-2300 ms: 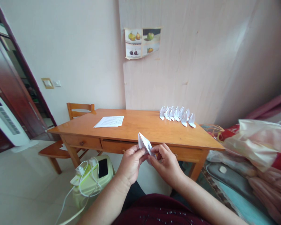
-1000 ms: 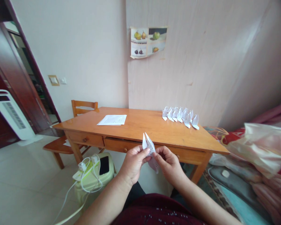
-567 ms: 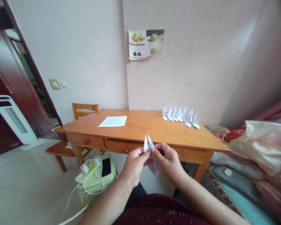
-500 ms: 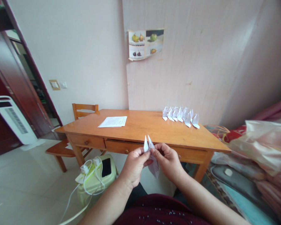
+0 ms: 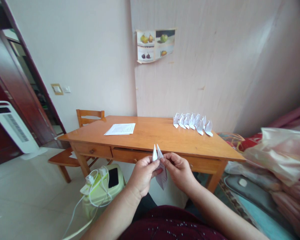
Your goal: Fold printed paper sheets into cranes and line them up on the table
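A folded paper piece (image 5: 161,179) with two pointed tips at its top is pinched between my hands, in front of the table's near edge. My left hand (image 5: 145,171) grips it from the left, thumb on its face. From the right, the thumb and forefinger of my right hand (image 5: 176,168) are closed on it just below the tips. Its lower end hangs down to a point beneath my fingers. Several similar folded paper figures (image 5: 192,122) stand grouped on the far right of the wooden table (image 5: 150,136).
A stack of printed sheets (image 5: 120,129) lies on the table's left part. To my left, a pale green stool (image 5: 118,186) carries a phone (image 5: 113,177), cables and chargers. A wooden chair (image 5: 65,158) stands at the table's left; plastic bags (image 5: 277,153) are piled at right.
The lower part of the folded paper has swung slightly left between my fingers. Both hands keep their pinch, and the view has shifted a little.
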{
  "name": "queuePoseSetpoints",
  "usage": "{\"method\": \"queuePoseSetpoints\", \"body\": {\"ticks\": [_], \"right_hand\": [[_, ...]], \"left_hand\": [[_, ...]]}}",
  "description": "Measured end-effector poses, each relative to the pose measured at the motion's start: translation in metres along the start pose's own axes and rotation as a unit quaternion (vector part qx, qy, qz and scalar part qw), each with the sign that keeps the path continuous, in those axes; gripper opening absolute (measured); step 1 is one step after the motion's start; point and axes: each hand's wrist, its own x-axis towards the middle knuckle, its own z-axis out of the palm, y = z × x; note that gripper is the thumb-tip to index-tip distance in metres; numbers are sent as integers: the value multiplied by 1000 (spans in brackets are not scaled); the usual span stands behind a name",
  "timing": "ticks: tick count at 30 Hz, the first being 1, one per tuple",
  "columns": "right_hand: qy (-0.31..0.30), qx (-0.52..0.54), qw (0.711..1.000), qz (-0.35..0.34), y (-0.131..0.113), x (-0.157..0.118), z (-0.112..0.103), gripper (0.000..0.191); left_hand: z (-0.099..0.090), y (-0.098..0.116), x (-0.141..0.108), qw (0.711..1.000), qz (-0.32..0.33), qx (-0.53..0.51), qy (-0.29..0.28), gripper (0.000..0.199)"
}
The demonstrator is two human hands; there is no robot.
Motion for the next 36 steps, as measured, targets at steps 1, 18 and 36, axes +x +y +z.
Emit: {"method": "queuePoseSetpoints", "body": {"ticks": [1,18,36], "right_hand": [[1,-9,1000,-5,0,0,0,19],[1,-9,1000,14,1,9,3,20],[-34,82,993,78,-1,10,-4,22]], "left_hand": [[0,0,0,1000,2,5,3,28],[-1,-4,-1,996,20,82,-4,33],[-3,-3,-1,992,3,129,-18,30]]}}
